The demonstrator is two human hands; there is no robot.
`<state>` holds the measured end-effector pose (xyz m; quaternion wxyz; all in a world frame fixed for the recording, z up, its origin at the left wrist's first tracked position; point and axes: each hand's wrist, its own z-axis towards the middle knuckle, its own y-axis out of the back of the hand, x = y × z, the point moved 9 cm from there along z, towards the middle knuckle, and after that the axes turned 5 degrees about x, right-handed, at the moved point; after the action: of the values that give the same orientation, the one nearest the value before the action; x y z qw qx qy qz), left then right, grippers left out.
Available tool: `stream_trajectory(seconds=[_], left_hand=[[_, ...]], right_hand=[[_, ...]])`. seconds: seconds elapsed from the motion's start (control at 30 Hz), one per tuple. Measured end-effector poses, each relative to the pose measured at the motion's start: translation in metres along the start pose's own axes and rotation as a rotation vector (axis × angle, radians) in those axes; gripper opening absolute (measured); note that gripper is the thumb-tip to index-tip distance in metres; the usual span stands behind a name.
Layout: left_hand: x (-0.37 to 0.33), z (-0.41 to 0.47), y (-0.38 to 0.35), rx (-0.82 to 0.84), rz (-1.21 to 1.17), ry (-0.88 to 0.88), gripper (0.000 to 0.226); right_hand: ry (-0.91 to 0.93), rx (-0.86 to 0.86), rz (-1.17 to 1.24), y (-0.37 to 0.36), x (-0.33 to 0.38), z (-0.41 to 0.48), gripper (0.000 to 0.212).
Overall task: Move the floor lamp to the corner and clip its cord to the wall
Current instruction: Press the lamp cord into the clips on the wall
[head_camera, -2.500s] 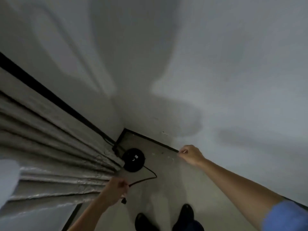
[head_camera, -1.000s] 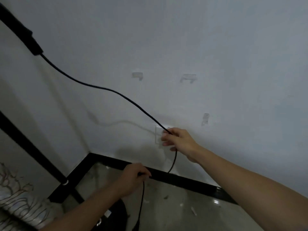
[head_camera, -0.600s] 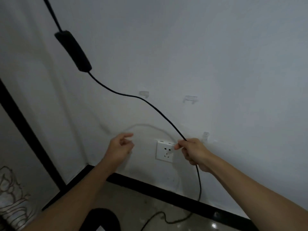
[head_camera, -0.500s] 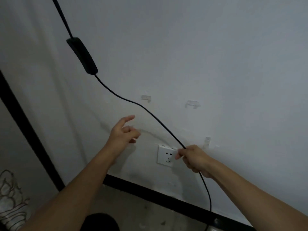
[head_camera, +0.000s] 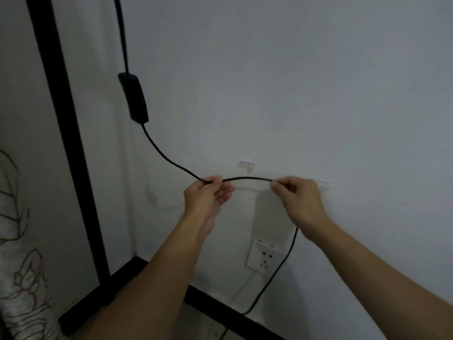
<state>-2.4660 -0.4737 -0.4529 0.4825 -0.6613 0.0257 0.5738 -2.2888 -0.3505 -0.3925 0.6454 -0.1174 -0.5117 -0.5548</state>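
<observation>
The lamp's black cord (head_camera: 247, 178) hangs down the wall with an inline switch (head_camera: 134, 98) on it, then runs between my two hands. My left hand (head_camera: 207, 196) pinches the cord at left and my right hand (head_camera: 297, 198) pinches it at right, a short span stretched level between them. A clear wall clip (head_camera: 246, 165) sits just above that span. A second clear clip (head_camera: 321, 183) shows at my right hand's far side. Below my right hand the cord drops past a white wall socket (head_camera: 263, 260) to the floor. The lamp's base is out of view.
A black vertical frame (head_camera: 66, 133) marks the room corner at left, with a patterned curtain (head_camera: 22, 278) beside it. Black skirting (head_camera: 220, 305) runs along the bottom of the white wall.
My left hand, open and free half a second ago, has closed on the cord. Both hands have risen from the socket's height to just under the clips.
</observation>
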Motion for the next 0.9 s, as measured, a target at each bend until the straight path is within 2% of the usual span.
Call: stream_trajectory(seconds=[0.17,0.43,0.6,0.67,0.83,0.9], left_hand=[[-0.005,0.012,0.002,-0.032,-0.053,-0.049,0.014],[0.003,0.022,0.013,-0.063,-0.011,-0.045,0.012],[0.006,0.021,0.015,-0.079,0.022,-0.049,0.012],[0.004,0.021,0.013,-0.089,0.031,-0.055,0.015],[-0.006,0.018,0.015,-0.099,0.052,-0.080,0.013],[-0.009,0.017,0.015,-0.113,0.060,-0.098,0.013]], right_hand=[[0.167,-0.056,-0.262,-0.002,0.047,0.036,0.010],[0.223,-0.094,-0.527,-0.011,0.050,0.037,0.011],[0.167,-0.056,-0.410,-0.017,0.027,0.023,0.016],[0.094,-0.016,-0.295,-0.022,0.009,0.012,0.020],[-0.115,0.085,0.118,-0.025,-0.051,-0.046,0.013],[-0.160,0.081,0.182,-0.017,-0.072,-0.073,0.016]])
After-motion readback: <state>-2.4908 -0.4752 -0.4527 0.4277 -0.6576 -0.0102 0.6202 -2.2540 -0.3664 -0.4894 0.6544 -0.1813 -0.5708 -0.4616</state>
